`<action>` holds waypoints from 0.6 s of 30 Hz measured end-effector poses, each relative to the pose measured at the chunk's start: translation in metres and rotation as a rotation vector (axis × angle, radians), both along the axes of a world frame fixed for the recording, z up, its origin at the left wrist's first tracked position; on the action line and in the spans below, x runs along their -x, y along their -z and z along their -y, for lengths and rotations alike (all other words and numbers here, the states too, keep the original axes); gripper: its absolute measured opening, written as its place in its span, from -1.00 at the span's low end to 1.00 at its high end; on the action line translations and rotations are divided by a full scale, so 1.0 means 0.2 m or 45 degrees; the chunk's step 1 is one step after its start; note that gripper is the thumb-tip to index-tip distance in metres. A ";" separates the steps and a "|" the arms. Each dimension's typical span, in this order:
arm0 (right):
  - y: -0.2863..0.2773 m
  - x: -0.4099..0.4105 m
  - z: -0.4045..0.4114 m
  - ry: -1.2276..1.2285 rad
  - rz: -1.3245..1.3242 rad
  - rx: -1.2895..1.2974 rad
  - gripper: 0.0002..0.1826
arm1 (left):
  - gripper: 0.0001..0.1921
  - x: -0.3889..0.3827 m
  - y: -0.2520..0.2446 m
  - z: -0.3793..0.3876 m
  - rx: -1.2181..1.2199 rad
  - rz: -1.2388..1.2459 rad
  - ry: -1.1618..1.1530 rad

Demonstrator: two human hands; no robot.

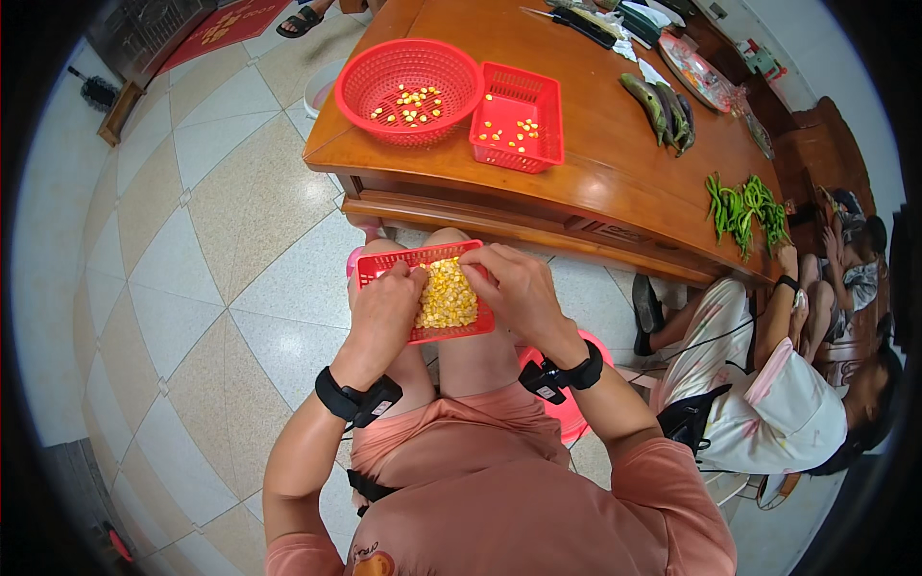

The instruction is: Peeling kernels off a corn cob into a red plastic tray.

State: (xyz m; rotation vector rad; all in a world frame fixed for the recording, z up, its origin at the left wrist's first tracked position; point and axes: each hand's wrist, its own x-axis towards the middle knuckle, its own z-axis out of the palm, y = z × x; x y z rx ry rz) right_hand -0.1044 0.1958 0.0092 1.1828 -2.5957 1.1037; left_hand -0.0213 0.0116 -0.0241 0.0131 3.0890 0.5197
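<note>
A small red plastic basket (452, 336) rests across my thighs, with yellow corn kernels (448, 297) heaped toward its right side. My left hand (387, 306) reaches over the basket's left part, fingers curled down at the edge of the kernels. Its fingertips are hidden, so I cannot tell whether it holds any. At the basket's upper right corner is my right hand (517, 289), thumb and forefinger drawn together near the rim. Whether a kernel sits between them is too small to tell.
On the wooden table (612, 165) stand a round red colander (410, 50) and a rectangular red basket (516, 155), each with scattered kernels. Eggplants (663, 115) and green chilies (745, 209) lie farther right. A person (771, 403) sits at my right. A pink basin (569, 417) is beside my leg.
</note>
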 end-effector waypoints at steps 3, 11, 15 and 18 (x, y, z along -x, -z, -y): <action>0.00 0.00 0.01 -0.027 -0.012 0.020 -0.91 | -0.82 0.01 0.00 -0.02 -0.070 0.061 -0.021; 0.00 -0.01 0.03 -0.041 -0.012 0.026 -0.90 | -0.89 0.01 -0.04 -0.03 -0.711 0.154 -0.060; -0.03 -0.03 0.02 -0.067 -0.014 0.012 -0.88 | -0.87 0.02 -0.10 0.01 -1.099 0.299 -0.175; -0.08 -0.06 0.04 -0.078 0.100 -0.012 -0.84 | -0.80 0.02 -0.08 0.03 -1.785 0.408 -0.257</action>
